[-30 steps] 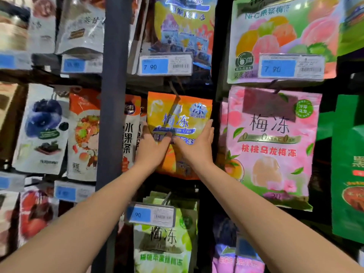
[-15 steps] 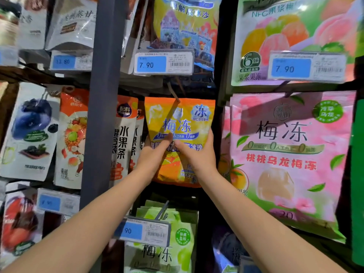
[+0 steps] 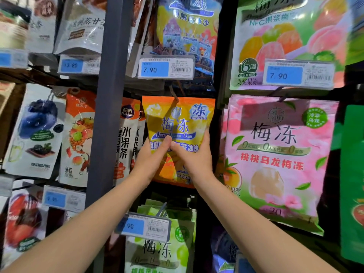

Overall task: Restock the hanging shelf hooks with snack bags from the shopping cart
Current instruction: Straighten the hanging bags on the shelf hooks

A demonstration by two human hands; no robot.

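Head view: the orange snack bag (image 3: 177, 123) hangs at the middle hook (image 3: 175, 94), its top edge just under the price tag (image 3: 166, 67). The left hand (image 3: 151, 160) and right hand (image 3: 194, 157) each have their grip clamped on the bag's lower half, thumbs pressed on the front and fingers curled round its side edges. I cannot tell whether the hook's tip passes fully through the hang hole. If it does not, letting go would likely drop the bag toward the green bags (image 3: 157, 251) below. Pushing it back crooked could snag the pink bag (image 3: 275, 154) just beside it, or tear the hole. The cart is not in view.
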